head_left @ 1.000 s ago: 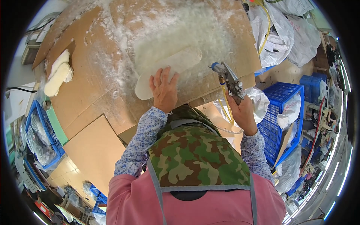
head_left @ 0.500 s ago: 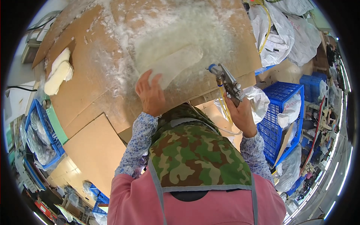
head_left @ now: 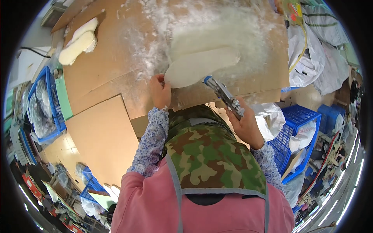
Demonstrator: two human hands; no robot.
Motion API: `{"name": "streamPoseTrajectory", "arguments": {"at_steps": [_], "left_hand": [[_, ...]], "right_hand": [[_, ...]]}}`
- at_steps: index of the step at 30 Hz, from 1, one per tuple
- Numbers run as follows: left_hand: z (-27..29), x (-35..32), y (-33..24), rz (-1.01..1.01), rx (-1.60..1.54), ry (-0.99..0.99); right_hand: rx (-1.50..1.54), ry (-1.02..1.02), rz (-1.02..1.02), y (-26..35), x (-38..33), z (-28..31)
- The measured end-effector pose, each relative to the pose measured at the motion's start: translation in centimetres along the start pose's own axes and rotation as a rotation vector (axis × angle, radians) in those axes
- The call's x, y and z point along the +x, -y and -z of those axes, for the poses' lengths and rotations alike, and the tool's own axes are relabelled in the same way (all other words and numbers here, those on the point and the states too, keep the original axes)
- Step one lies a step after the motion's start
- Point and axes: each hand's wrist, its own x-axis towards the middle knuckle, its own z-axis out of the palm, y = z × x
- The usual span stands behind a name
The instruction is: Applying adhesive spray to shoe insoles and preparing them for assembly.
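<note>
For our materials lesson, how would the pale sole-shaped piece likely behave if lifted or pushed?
The pale sole-shaped piece is probably light, as it looks thin. Its long shape might sag if lifted at one end. Lying nearly flat on the cardboard, it would likely slide rather than roll.

Blue crate point(head_left: 286, 130) near white sacks point(head_left: 329, 73)

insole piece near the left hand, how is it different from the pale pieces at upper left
The insole piece lies singly, near the left hand; the pale pieces overlap. The insole piece looks whitish, the pale pieces creamier. All are elongated and lie on cardboard.
</note>
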Motion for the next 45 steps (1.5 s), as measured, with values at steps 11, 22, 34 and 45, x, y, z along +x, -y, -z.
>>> {"name": "streamPoseTrajectory", "arguments": {"at_steps": [11,22,34,45], "left_hand": [[0.0,-0.2,-0.4,0.292,-0.772,0.089],[0.9,-0.3,-0.9,0.404,-0.908,0.122],[1.1,-0.4,-1.2,0.405,-0.899,0.155],[1.4,-0.6,-1.6,0.417,-0.952,0.215]], "right_hand": [[-0.025,0.144,0.210,1.3,0.9,-2.8],[-0.034,0.126,0.096,1.2,1.3,-1.3],[-0.026,-0.071,0.059,-1.0,1.7,0.2],[0.012,0.142,0.215,1.1,1.2,-2.4]]}}
